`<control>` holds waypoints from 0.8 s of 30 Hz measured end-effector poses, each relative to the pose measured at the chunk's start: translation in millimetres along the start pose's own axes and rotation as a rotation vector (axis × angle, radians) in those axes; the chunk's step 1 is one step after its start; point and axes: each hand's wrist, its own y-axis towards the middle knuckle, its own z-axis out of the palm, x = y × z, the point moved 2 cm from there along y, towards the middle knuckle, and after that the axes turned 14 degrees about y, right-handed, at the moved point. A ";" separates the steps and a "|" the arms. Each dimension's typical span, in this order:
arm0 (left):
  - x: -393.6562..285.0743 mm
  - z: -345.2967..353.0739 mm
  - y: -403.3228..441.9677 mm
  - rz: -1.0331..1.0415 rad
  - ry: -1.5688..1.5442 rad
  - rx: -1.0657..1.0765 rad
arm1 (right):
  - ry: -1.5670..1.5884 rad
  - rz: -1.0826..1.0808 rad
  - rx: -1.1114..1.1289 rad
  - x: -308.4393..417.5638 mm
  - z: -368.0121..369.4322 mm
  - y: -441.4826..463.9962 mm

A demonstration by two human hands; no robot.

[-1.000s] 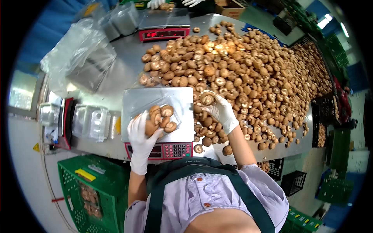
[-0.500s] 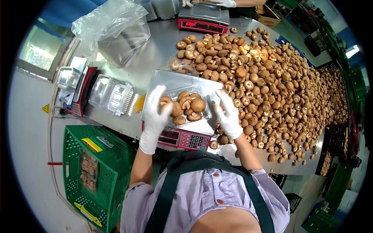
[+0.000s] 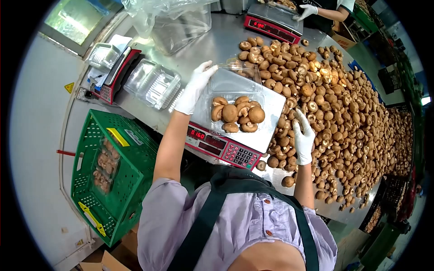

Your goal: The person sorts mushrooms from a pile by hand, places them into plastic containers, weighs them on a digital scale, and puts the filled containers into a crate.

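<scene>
A clear plastic tray (image 3: pixel 215 128) holding several brown mushrooms (image 3: pixel 229 113) rests on the scale (image 3: pixel 271 118), whose red display reads 0.160. My left hand (image 3: pixel 197 86), in a white glove, is at the raised clear lid (image 3: pixel 247 75) behind the tray; its fingertips touch or nearly touch the lid's left corner. To the right of the scale my right hand (image 3: pixel 304 137), also gloved, hovers over the edge of the mushroom pile (image 3: pixel 334 117), fingers apart and nothing in them.
Empty clear trays (image 3: pixel 153 83) and a second scale (image 3: pixel 118 74) lie at the left. A green crate (image 3: pixel 144 156) with packed mushrooms stands below the table. At the far side a co-worker's gloved hand (image 3: pixel 307 11) is beside another red scale (image 3: pixel 271 30).
My left hand has moved off the mushrooms up to the lid. My right hand let go of its mushroom and shifted right, off the scale. The view has turned.
</scene>
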 end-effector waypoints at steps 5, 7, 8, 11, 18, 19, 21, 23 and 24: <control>-10.4 3.5 -7.3 -0.028 -0.285 -0.068 | -0.011 -0.018 0.050 5.9 4.3 -4.5; -22.1 -4.2 -21.9 -0.012 -0.227 -0.083 | 0.006 -0.027 0.047 1.8 5.7 -5.5; -24.4 -6.0 -28.9 0.004 -0.174 -0.093 | -0.020 -0.014 0.066 -1.1 5.2 -5.6; 6.3 -8.7 -25.3 0.257 -0.022 -0.057 | -0.124 -0.051 0.060 -21.6 -1.9 -0.6; -0.1 36.2 -115.0 0.730 0.799 0.110 | -0.426 0.002 -0.145 -51.1 -36.7 42.1; 1.8 40.5 -121.0 0.721 0.789 0.065 | -0.508 0.057 -0.161 -55.9 -43.2 53.5; 1.8 42.2 -127.3 0.719 0.801 0.019 | -0.522 0.034 -0.180 -58.3 -52.2 76.4; 1.1 44.1 -129.2 0.696 0.831 -0.001 | -0.618 -0.107 -0.221 -65.0 -52.6 96.1; 1.1 44.3 -130.9 0.701 0.830 -0.001 | -0.655 -0.110 -0.207 -71.8 -49.9 107.6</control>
